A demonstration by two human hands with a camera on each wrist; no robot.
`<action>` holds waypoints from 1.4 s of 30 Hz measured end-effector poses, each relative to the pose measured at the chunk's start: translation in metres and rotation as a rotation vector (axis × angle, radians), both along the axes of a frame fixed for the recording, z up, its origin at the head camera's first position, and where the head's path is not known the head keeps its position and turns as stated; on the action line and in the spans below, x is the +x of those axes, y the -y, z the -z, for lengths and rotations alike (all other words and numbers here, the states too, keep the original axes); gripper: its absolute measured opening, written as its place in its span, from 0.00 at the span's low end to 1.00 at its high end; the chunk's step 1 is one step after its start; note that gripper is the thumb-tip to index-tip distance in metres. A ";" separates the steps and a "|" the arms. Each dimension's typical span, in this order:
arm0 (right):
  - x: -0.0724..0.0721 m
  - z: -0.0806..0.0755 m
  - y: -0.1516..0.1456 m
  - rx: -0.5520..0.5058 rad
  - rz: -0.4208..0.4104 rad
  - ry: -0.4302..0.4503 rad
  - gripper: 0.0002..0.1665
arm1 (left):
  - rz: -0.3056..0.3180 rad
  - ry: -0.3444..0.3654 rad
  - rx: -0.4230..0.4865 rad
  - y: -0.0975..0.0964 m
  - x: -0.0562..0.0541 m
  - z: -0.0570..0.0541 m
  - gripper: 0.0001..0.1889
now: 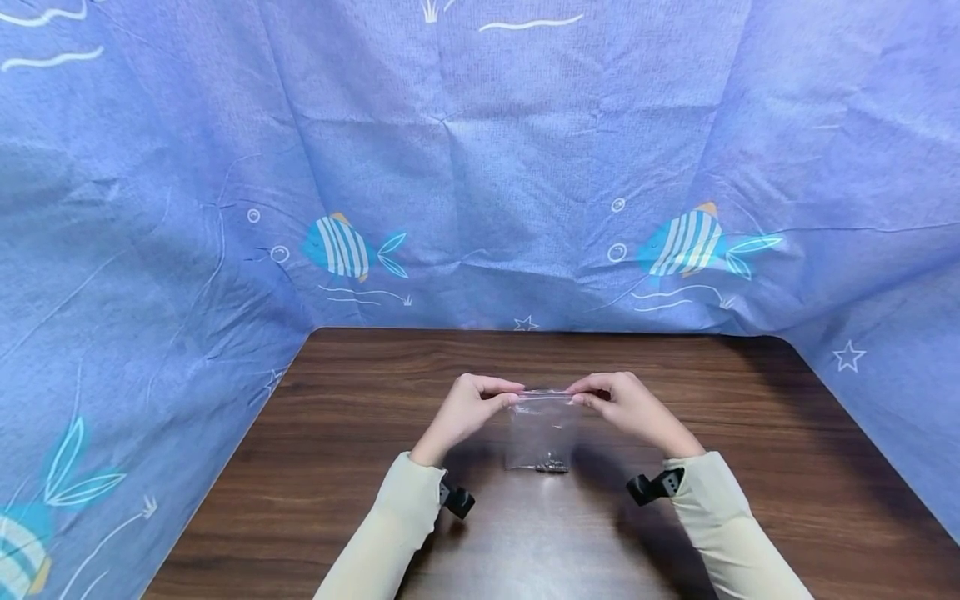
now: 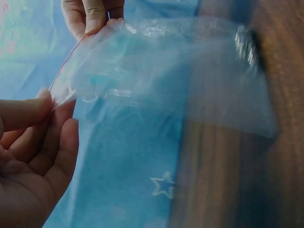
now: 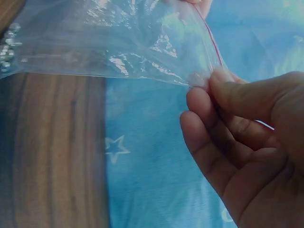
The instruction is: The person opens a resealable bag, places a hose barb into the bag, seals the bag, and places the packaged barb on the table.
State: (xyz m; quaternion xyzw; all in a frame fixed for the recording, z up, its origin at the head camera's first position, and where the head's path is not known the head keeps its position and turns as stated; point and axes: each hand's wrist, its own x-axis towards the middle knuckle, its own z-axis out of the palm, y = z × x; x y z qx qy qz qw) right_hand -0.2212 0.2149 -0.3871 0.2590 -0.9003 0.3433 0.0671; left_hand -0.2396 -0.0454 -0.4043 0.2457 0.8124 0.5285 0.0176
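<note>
A clear zip-lock bag (image 1: 542, 429) with a red line along its top edge hangs between both hands over the table. My left hand (image 1: 474, 410) pinches the top left corner between thumb and fingers. At the opposite top corner, my right hand (image 1: 624, 406) pinches the bag the same way. Small dark, shiny pieces (image 1: 552, 465) are gathered in the bag's bottom right corner; in the right wrist view these shiny pieces (image 3: 8, 50) show at the left edge, too blurred to name. Seen from the left wrist, the bag (image 2: 156, 71) stretches out from the fingertips.
The brown wood-grain table (image 1: 337, 417) spreads under the hands. Blue cloth (image 1: 510, 183) printed with striped fish and stars hangs behind it and along both sides. A black camera strap (image 1: 457, 498) is worn on the left wrist, another black strap (image 1: 654, 486) on the right.
</note>
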 end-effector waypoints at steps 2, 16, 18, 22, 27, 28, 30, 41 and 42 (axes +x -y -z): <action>-0.003 0.005 0.000 -0.004 0.017 0.018 0.09 | -0.003 -0.023 0.002 -0.001 -0.004 0.006 0.12; -0.038 0.036 0.009 -0.132 0.189 0.033 0.07 | -0.183 0.058 0.223 -0.013 -0.038 0.037 0.11; -0.042 0.040 0.011 -0.144 0.201 0.028 0.07 | -0.203 0.063 0.222 -0.014 -0.040 0.042 0.10; -0.049 0.048 0.014 -0.171 0.229 0.038 0.07 | -0.230 0.049 0.157 -0.015 -0.043 0.047 0.08; -0.056 0.056 0.017 -0.203 0.274 0.090 0.09 | -0.221 0.049 0.084 -0.013 -0.046 0.051 0.11; -0.058 0.057 0.017 -0.207 0.274 0.100 0.11 | -0.213 0.053 0.069 -0.012 -0.047 0.052 0.12; -0.060 0.060 0.017 -0.222 0.279 0.127 0.14 | -0.197 0.069 0.037 -0.012 -0.048 0.054 0.14; -0.064 0.078 0.017 -0.227 0.283 0.217 0.24 | -0.159 0.141 -0.129 -0.006 -0.050 0.061 0.15; -0.064 0.080 0.017 -0.231 0.282 0.224 0.24 | -0.154 0.154 -0.133 -0.005 -0.050 0.061 0.15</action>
